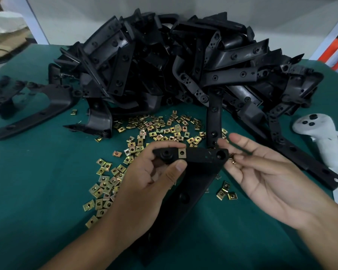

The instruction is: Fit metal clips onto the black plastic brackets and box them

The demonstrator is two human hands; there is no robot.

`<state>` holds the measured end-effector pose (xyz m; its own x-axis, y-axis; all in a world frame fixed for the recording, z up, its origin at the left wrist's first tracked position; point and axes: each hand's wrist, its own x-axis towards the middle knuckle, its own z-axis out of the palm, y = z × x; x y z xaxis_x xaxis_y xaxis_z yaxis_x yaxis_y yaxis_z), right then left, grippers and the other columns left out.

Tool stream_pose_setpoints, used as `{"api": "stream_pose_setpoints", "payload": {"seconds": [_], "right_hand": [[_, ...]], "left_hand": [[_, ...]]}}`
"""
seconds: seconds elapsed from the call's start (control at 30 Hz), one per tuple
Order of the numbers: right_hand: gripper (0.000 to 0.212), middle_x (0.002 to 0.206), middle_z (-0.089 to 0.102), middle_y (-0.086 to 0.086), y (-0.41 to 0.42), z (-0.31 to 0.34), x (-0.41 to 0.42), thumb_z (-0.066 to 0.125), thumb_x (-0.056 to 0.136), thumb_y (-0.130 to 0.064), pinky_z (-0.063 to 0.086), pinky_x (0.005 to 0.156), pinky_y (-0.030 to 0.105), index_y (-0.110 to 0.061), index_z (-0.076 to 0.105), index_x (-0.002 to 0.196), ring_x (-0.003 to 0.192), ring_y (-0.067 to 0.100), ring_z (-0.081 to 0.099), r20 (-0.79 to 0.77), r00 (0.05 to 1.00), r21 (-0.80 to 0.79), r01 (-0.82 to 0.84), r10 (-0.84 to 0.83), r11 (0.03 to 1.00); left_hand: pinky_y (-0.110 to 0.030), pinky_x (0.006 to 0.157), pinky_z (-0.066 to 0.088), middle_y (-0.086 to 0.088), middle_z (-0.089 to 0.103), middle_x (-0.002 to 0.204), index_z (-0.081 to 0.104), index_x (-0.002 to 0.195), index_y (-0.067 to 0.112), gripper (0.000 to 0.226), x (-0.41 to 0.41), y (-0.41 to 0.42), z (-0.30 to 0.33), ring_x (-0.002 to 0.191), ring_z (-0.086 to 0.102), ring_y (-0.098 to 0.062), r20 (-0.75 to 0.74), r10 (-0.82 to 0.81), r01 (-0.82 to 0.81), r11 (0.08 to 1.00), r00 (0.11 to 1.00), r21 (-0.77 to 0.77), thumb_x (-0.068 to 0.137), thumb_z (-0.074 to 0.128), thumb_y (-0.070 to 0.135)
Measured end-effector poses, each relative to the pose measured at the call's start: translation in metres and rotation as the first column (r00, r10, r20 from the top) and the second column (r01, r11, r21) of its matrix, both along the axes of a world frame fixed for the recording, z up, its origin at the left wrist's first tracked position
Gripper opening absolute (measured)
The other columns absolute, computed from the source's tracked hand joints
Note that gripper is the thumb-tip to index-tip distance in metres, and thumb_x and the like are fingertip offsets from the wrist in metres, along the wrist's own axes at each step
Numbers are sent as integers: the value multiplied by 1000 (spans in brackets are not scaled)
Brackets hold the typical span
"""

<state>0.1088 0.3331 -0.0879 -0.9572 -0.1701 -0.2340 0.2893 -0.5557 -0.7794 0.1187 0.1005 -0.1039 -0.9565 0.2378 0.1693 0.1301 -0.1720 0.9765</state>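
Nearest me, the left hand (160, 172) pinches the bracket (191, 168) by its top bar, thumb below and fingers curled over, with 1 fitted clip (182, 152) already sitting on that bar. The right hand (265, 172) comes in at the bar's other end, fingers loosely curled around what looks like a second clip (233, 159); it is mostly hidden, so I cannot tell how firmly it is held. I'd judge the risk is here: the bracket's long leg hangs unsupported, so a hard push could twist the bar in that 2-finger pinch, leaving the clip crooked or dropped among the loose clips (144, 137). Those lie scattered over the green table cover (47, 182), where a dropped one would be lost among them. Farther back rises a big pile of brackets (183, 61), a white glove (324, 133) at the right, then pale wall panels (76, 8). No box is in view
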Motion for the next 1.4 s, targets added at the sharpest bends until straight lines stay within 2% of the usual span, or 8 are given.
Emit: {"api": "stream_pose_setpoints", "payload": {"seconds": [0.07, 0.17, 0.33, 0.57, 0.7, 0.87, 1.2, 1.4], "right_hand": [[43, 123, 69, 20, -1, 1, 0, 52, 83, 7, 59, 79, 24, -3, 63, 124, 105, 20, 72, 2, 1000, -9, -10, 10, 1000], [42, 120, 71, 18, -2, 2, 0, 55, 86, -1, 59, 75, 22, -5, 59, 128, 98, 15, 74, 20, 999, 34, 30, -31, 999], [31, 91, 73, 5, -6, 3, 0, 61, 88, -17, 50, 50, 16, -9, 64, 119, 59, 5, 59, 64, 994, 106, 84, -91, 991], [16, 61, 49, -4, -8, 2, 1, 64, 87, -28, 37, 42, 16, -14, 58, 91, 48, 4, 39, 105, 991, 154, 63, -80, 986], [26, 71, 56, 0, -8, 2, 2, 56, 92, -20, 38, 47, 19, -7, 78, 96, 58, 8, 45, 76, 997, 145, 11, -22, 989], [41, 89, 66, 2, -3, 1, 3, 50, 86, -4, 39, 56, 21, -10, 73, 120, 70, 9, 47, -38, 996, 254, -71, 83, 964], [14, 91, 71, -1, -5, -2, 7, 63, 93, -22, 40, 58, 17, -23, 76, 98, 69, 7, 44, -179, 980, 479, 9, 88, 878], [20, 85, 71, -7, -7, 1, 8, 73, 82, -37, 42, 58, 13, -28, 72, 101, 69, 2, 53, -246, 963, 509, 32, 110, 860]], "left_hand": [[-14, 80, 54, 8, 76, 108, 69, 109, 40, 19, 0, 0, 0, 99, 73, -7, 24, 5, -6, 999, 1000, 33, 91, 71, 33], [-14, 81, 54, 6, 76, 109, 68, 111, 36, 21, 0, 0, 1, 100, 73, -9, 46, -18, 15, 998, 999, 56, 90, 69, 33], [-11, 80, 52, 10, 76, 105, 65, 114, 35, 23, 3, 2, 3, 97, 72, -3, 28, -29, 29, 1000, 999, -11, 91, 68, 33], [-7, 80, 50, 19, 75, 108, 63, 110, 46, 22, 7, 4, 4, 101, 70, 0, -4, -57, 56, 992, 998, -112, 91, 70, 39], [-6, 78, 50, 19, 75, 106, 63, 109, 44, 23, 8, 4, 4, 100, 70, 1, -6, -54, 53, 993, 999, -107, 87, 68, 41], [-6, 76, 51, 19, 75, 105, 63, 108, 45, 24, 8, 4, 4, 99, 71, 1, -2, -62, 62, 993, 998, -99, 85, 65, 41], [-7, 76, 51, 19, 73, 100, 64, 109, 46, 26, 7, 4, 2, 93, 71, -1, -15, -81, 79, 990, 997, -114, 85, 70, 38], [-11, 78, 54, 18, 72, 102, 68, 108, 44, 27, 7, 4, -3, 95, 73, -8, -18, -78, 75, 986, 997, -149, 82, 74, 39]]}}
